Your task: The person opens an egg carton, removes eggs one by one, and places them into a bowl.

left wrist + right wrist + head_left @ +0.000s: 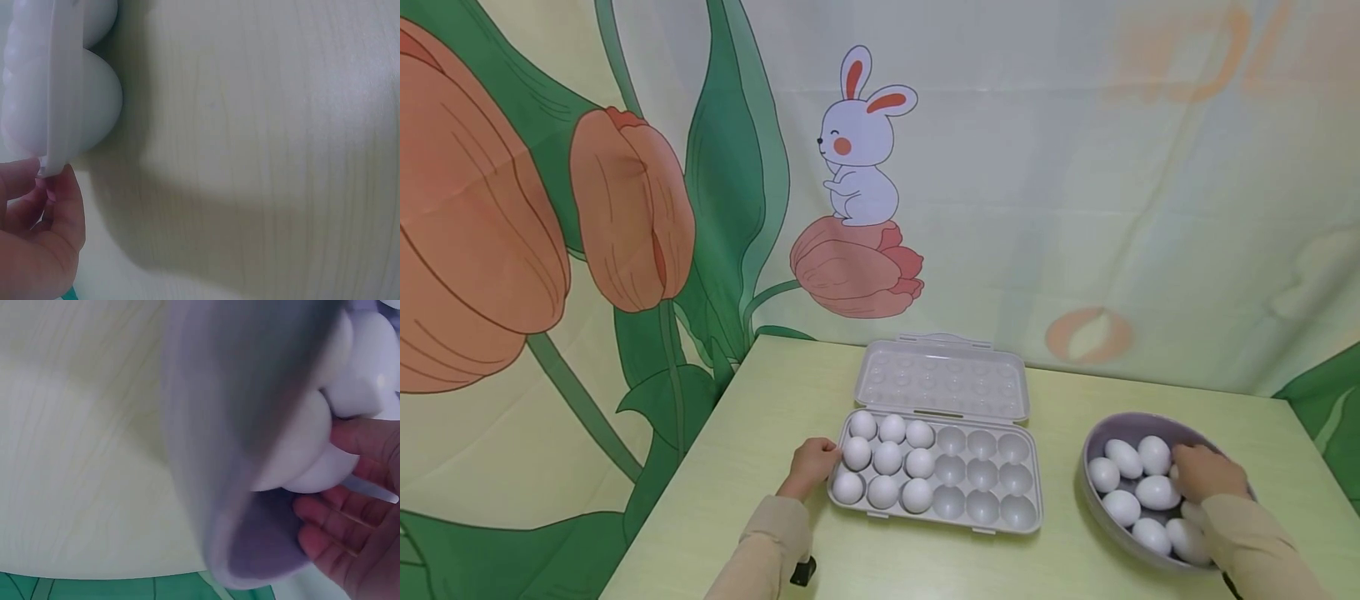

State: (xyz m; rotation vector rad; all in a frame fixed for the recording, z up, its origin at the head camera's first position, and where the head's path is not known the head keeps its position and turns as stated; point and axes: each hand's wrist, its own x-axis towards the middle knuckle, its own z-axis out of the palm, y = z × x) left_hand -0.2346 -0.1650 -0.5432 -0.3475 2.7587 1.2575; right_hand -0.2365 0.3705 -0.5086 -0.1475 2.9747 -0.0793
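A grey plastic egg box (955, 512) lies with its lid (940, 379) folded back. White eggs (887, 458) fill the left three columns of cups; bare cups (982, 475) show in the right half. My left hand (812, 465) pinches the box's left rim between thumb and fingers, and the left wrist view shows this rim (57, 94) from the side. Inside a grey-purple bowl (1097, 508) of several white eggs (1157, 493), my right hand (1213, 473) reaches in. In the right wrist view its thumb and fingers curl round an egg (325, 470), partly hidden by other eggs.
Both containers rest on a pale wood-grain table (737, 433), the bowl to the right of the egg box. Behind the table hangs a cloth (1000, 167) printed with tulips and a rabbit. A small black object (803, 572) shows beside the left sleeve.
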